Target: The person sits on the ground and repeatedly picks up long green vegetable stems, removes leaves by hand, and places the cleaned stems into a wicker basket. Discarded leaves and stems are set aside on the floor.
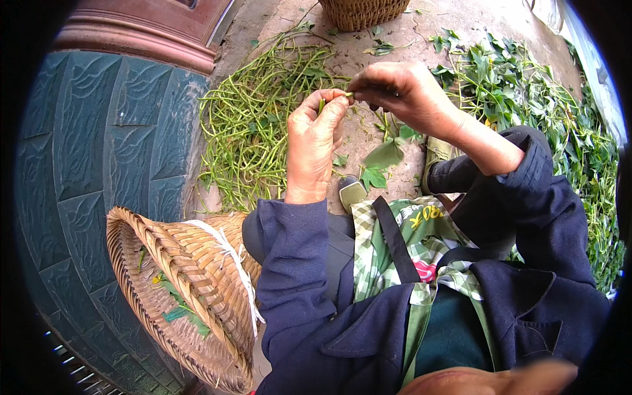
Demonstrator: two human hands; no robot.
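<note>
In front of my lap, my left hand (pixel 314 136) pinches a thin green stem (pixel 349 94) between thumb and forefinger. A short cut-looking end pokes up behind that thumb. My right hand (pixel 412 98) meets it from the other side, its fingertips closed on the same stem. Most of the stem is hidden by my fingers. Below the right hand, a blurred green leaf (pixel 385 155) hangs or falls above another leaf (pixel 374 177) on the ground. To the left of my hands lies a heap of mostly leafless green stems (pixel 247 128).
Leafy green vines (pixel 518 94) are piled along the right. A woven basket (pixel 197 256) tilts beside my left leg, with a few leaves inside. Another wicker basket (pixel 363 14) stands at the top. Blue-green wall tiles (pixel 81 138) and a reddish door frame (pixel 143 37) border the left.
</note>
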